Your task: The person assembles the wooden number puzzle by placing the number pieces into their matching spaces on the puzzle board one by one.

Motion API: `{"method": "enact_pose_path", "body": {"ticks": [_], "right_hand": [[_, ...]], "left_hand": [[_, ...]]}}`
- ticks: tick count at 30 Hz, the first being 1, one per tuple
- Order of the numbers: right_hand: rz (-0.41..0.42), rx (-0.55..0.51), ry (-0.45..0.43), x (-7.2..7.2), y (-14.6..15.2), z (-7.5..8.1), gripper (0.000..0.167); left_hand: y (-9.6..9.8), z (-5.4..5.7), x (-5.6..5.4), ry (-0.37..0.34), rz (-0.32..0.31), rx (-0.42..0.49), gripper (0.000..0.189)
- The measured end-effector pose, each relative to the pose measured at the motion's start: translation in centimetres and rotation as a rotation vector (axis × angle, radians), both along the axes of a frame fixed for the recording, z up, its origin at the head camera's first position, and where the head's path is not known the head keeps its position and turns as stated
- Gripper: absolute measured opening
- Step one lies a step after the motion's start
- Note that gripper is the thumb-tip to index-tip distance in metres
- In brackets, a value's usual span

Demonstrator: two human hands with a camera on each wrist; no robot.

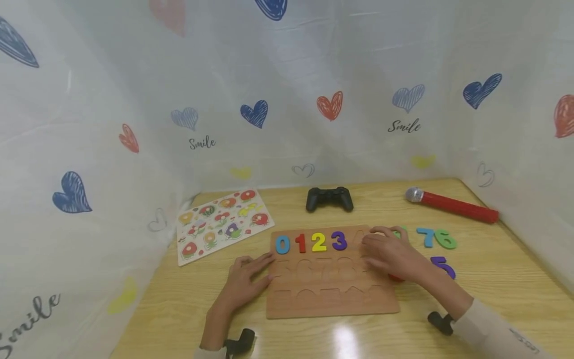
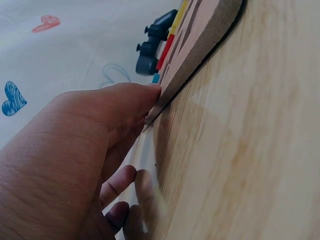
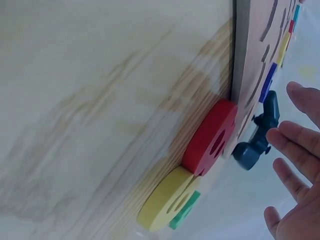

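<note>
The left hand [image 1: 244, 281] touches the left edge of the number board [image 1: 332, 304] with straight fingers. The right hand [image 1: 398, 257] is loose, holding nothing — the red piece [image 3: 201, 140] lies partly under it, just by the board's right side.

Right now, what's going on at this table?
A person's left hand touches the left edge of a wooden number board. The 0, 1, 2 and 3 sit in its top row. The right hand is over the board's right end, near the slot after the 3; no piece shows in that hand. The 7, 6 and 5 lie off to the right.
</note>
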State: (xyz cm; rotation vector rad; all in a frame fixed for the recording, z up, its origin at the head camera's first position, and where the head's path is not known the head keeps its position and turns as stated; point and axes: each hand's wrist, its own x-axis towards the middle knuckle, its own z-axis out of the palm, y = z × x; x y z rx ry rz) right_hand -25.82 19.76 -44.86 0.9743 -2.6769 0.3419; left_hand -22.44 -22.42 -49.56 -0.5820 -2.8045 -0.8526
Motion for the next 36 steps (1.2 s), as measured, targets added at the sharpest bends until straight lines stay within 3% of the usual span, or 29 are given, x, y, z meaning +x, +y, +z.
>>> {"method": "enact_pose_path", "body": {"ticks": [12, 21, 29, 36], "right_hand": [[-0.059, -0.020, -0.012, 0.5, 2.1, -0.4, 0.040], [-0.060, -0.040, 0.025, 0.6, 3.8, -0.5, 0.039], [-0.104, -0.015, 0.022, 0.2, 5.0, -0.8, 0.040], [-0.150, -0.023, -0.077, -0.1, 5.7, -0.7, 0.043]], "left_hand": [[-0.1, 0.2, -0.1, -0.071, 0.008, 0.005, 0.049], [-0.1, 0.0, -0.1, -0.038, 0.013, -0.007, 0.048], [-0.1, 0.0, -0.1, -0.061, 0.010, 0.002, 0.049], [-0.2, 0.0, -0.2, -0.058, 0.003, -0.011, 0.049]]}}
